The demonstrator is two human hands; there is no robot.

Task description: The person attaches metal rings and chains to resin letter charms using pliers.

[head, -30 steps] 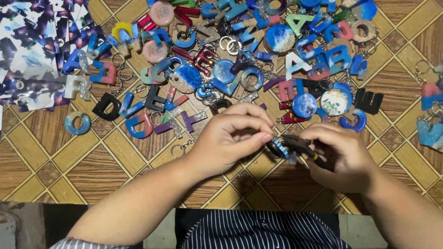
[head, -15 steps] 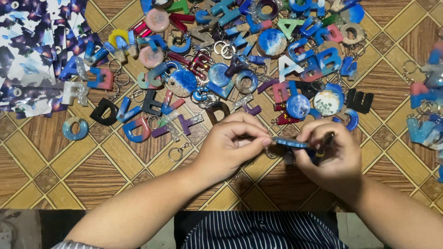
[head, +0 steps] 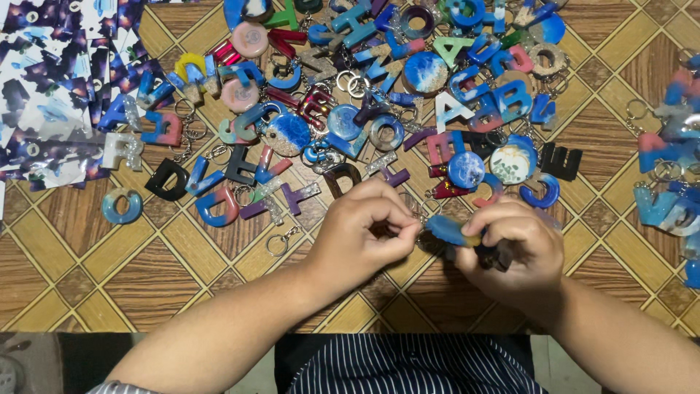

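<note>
Wood-look surface (head: 109, 270) with a diamond grid of pale lines, glossy like laminate or vinyl; it fills the whole view, room beyond not visible.

Left hand (head: 364, 233): fingers curled tight, thumb and forefinger pinched at the near end of a small blue piece (head: 446, 229). What sits in the pinch is too small to tell, possibly a ring.

Right hand (head: 514, 252): closed round the same blue piece from the other side, thumb on top. Something dark (head: 499, 257) is tucked under the fingers, shape hidden.

Blue piece: flat, rounded, smooth and shiny like cast resin, with a yellowish edge on its right. It's held between both hands, just above the surface, low centre of view.

Outward: dense spread of letter keychains (head: 379, 95) across the upper half, glossy, mostly blue, white and pink swirls, a few black. Round discs (head: 426, 71) with blue-white marbling are mixed in, and metal split rings (head: 277, 244) lie loose or attached. A black letter (head: 561, 162) lies just past the right hand. A second cluster (head: 671, 175) is at the right edge.

Upper left: stack of printed cards (head: 51, 95), dark blue and white pattern, flat, overlapping.

Bottom edge: striped dark fabric (head: 408, 368) on the person's torso.
</note>
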